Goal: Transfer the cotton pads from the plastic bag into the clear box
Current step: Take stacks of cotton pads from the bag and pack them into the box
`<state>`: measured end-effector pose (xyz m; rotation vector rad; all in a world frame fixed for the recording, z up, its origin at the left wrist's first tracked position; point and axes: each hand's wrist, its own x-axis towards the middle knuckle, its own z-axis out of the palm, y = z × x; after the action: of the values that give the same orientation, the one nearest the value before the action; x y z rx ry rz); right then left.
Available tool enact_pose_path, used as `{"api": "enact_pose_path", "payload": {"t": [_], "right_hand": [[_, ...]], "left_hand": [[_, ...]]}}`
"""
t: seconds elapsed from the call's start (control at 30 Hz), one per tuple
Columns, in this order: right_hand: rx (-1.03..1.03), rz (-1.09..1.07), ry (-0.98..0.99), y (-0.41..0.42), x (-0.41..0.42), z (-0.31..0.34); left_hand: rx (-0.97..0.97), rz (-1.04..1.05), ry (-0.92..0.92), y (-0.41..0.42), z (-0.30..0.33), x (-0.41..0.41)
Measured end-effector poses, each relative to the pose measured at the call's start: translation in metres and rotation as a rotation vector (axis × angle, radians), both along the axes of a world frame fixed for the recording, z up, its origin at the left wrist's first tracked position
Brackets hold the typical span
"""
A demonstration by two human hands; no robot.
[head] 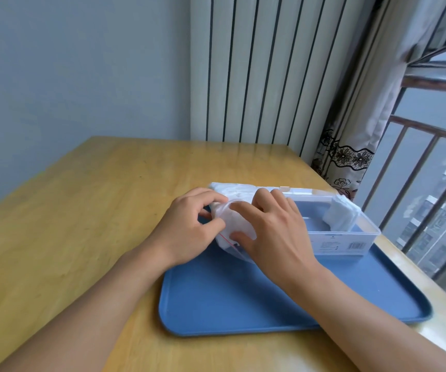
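Wooden table (87, 210) by a window carries a blue tray (243, 296), and both hands work over the tray's far edge. Between them sits the plastic bag (232, 224), its red zip line showing just below the fingers. The left hand (187, 226) pinches the bag's near-left side with curled fingers and thumb. The right hand (273, 232) has its fingers bent over the bag's top and its thumb against the white wad inside, seemingly gripping a bunch of cotton pads (236, 222); whether it holds pads or just plastic I cannot tell.

Just right of the right hand stands the clear box (350, 237), open, with one stack of pads (341, 213) already leaning at its far-right end. So the transfer looks partly done: some pads are boxed, much of the box is unfilled, and the bag appears well stocked.
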<state>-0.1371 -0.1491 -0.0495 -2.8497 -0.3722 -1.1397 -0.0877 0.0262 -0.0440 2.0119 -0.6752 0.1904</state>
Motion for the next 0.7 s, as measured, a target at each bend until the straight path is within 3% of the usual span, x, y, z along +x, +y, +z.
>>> {"api": "enact_pose_path", "payload": {"t": [0.2,0.43,0.57,0.7], "right_hand": [[0.024,0.025,0.031,-0.002,0.001,-0.001],[0.092,0.122,0.261,-0.025,-0.016,0.018],[-0.014,0.001,0.232,-0.039,-0.020,0.024],[-0.019,0.073,0.173,-0.034,-0.018,0.020]], "left_hand": [[0.032,0.068,0.002,-0.001,-0.002,-0.002],[0.282,0.220,-0.198,-0.011,-0.005,-0.010],[0.300,0.258,-0.252,-0.011,-0.005,-0.010],[0.329,0.252,-0.286,-0.014,-0.006,-0.013]]}}
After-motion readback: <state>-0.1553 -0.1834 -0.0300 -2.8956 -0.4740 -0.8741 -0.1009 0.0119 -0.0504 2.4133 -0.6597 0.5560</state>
